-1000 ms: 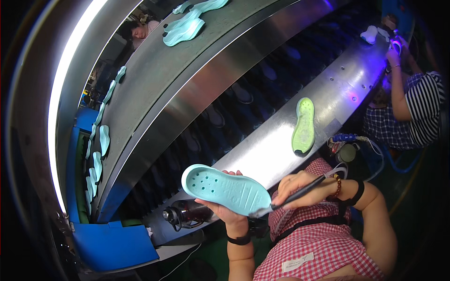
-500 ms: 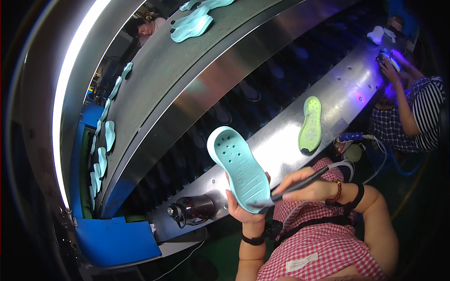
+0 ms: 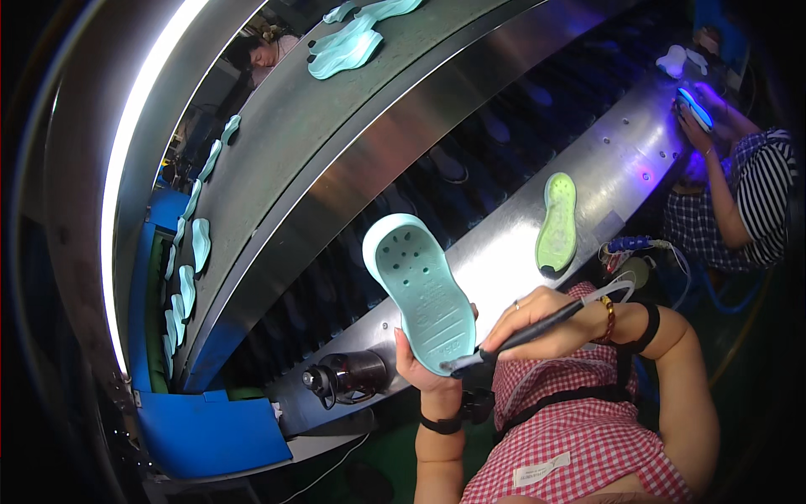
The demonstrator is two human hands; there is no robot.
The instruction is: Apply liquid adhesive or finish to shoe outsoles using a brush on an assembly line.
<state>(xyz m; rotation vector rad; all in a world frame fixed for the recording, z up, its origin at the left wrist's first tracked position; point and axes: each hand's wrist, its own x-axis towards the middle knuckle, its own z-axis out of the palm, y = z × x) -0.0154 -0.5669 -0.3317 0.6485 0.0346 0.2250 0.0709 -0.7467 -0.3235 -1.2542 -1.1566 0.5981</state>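
Observation:
My left hand (image 3: 426, 375) grips a light teal shoe sole (image 3: 432, 307) from beneath, its fingers closed round the heel end. The sole's hollow inner face is tilted up, with several small holes toward the toe. In my closed right hand (image 3: 550, 317) is a brush (image 3: 546, 323) with a black handle and a pale tube running from its rear end. Its bristle tip touches the inside of the sole at the heel edge. A yellow-green sole (image 3: 556, 220) lies on the metal ledge (image 3: 495, 252), apart from both hands.
A dark bottle (image 3: 348, 375) stands on the ledge at left. Beyond it a conveyor belt (image 3: 277, 160) carries several teal soles (image 3: 346, 55). At right, a co-worker's hands (image 3: 695, 126) hold a sole under violet light. Blue tubing (image 3: 630, 244) lies beside the ledge.
The sole and my left hand have shifted slightly left and up. The brush tip has moved with them to the heel's lower edge. The co-worker's held sole has turned.

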